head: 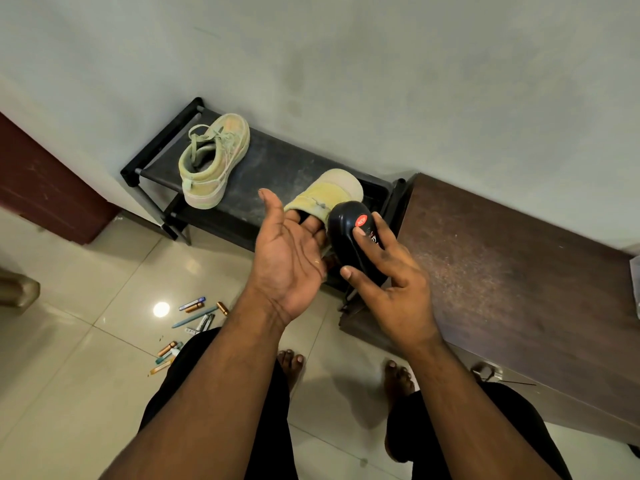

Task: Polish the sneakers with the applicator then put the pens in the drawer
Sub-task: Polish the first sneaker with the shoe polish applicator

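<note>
At twelve o'clock from my feet, over the black shoe rack (277, 164), my left hand (291, 251) has its fingers tucked inside one sneaker (329, 192), palm up, thumb spread free; this braces the upper from within so polish pressure meets support. My right hand (388, 271) grasps the black applicator (349, 230), fingers curled round its body, its head against that sneaker. The second sneaker (214, 157) stands at eleven o'clock on the rack. The pens (194, 327) lie scattered on the floor at eight o'clock, not yet stowed. The cabinet (502, 271) sits at two o'clock.
</note>
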Motion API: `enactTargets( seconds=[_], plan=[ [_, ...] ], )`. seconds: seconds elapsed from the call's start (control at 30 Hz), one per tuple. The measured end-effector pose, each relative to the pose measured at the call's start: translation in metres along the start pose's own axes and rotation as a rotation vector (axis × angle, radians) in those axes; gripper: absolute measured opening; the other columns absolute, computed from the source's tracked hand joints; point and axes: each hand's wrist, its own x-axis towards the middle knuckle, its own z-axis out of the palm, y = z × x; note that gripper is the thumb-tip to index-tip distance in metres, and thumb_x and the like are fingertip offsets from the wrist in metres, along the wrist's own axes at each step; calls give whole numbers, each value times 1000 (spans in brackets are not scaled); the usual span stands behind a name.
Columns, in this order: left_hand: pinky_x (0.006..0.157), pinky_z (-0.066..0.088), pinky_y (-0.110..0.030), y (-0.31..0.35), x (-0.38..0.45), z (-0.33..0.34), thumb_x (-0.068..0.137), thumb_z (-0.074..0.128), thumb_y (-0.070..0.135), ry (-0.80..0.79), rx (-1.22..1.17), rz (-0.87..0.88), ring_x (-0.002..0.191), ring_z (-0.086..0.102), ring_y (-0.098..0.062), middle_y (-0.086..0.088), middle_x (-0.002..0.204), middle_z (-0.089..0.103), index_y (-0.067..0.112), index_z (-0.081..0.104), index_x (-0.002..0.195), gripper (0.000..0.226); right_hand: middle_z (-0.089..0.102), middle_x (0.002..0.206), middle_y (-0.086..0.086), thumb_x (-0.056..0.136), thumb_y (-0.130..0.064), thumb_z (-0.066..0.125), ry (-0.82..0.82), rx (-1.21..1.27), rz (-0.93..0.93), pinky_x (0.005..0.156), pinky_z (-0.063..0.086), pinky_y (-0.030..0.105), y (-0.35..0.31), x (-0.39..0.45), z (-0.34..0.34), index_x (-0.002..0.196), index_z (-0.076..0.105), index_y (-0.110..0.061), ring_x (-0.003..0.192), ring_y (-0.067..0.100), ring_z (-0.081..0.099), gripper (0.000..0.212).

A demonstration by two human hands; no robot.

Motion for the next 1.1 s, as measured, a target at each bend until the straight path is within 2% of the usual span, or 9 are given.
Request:
enactTargets(
  seconds=[0.23,0.4,0.47,0.57,0.67,0.8,0.9,1.0,1.1],
  plan=[
    [118,27,-46,-11,1,4,92,21,71,5,-29,14,133,48,-28,-16,137,56,8,45,141,84,38,152,4,80,-30,71,52,117,70,107,42,40,-5,6,6,134,51,-23,136,9,41,58],
    [117,29,-45,-4,3,1,91,21,72,-3,-148,33,134,46,-31,-18,139,54,5,41,143,87,38,150,9,80,-30,71,10,105,69,106,38,18,-4,-3,3,133,51,-17,135,0,39,58],
    [119,25,-45,-3,5,-2,91,22,71,-3,-168,48,134,46,-31,-18,140,53,6,39,144,86,38,150,8,79,-25,74,2,105,84,105,37,15,-4,-3,3,133,52,-18,135,1,39,58],
    [118,26,-45,-8,4,1,93,23,69,8,-152,51,133,47,-30,-17,139,54,5,41,143,83,37,151,7,79,-13,76,35,132,121,103,37,12,-10,6,6,132,53,-21,131,-10,38,58],
    [116,30,-45,-8,3,3,94,24,67,22,-164,49,133,48,-30,-16,138,56,4,42,142,82,36,152,7,79,-15,76,47,129,125,102,37,11,-10,5,6,132,52,-23,128,-16,37,59],
    [110,38,-42,-5,3,1,95,24,64,43,-212,66,131,50,-31,-18,137,56,4,40,143,79,35,152,8,79,-27,74,18,116,95,103,37,13,-9,-5,7,133,51,-23,135,-6,35,60],
    [109,38,-42,-8,2,4,95,26,63,44,-210,52,133,47,-30,-17,139,54,4,40,143,78,35,152,9,81,-16,75,62,78,49,104,39,16,-13,6,9,135,49,-17,134,-8,36,60],
    [96,41,-37,-10,2,7,93,27,64,50,-196,40,132,48,-28,-15,138,56,5,42,143,78,38,150,4,82,-14,74,115,78,93,106,39,19,-12,9,10,136,47,-18,136,1,37,60],
    [111,36,-41,-9,3,4,95,26,63,60,-217,50,127,53,-29,-16,134,58,3,43,141,77,40,148,6,83,-20,73,76,-10,-8,108,39,24,-11,0,8,136,47,-15,136,13,43,59]
  ],
)
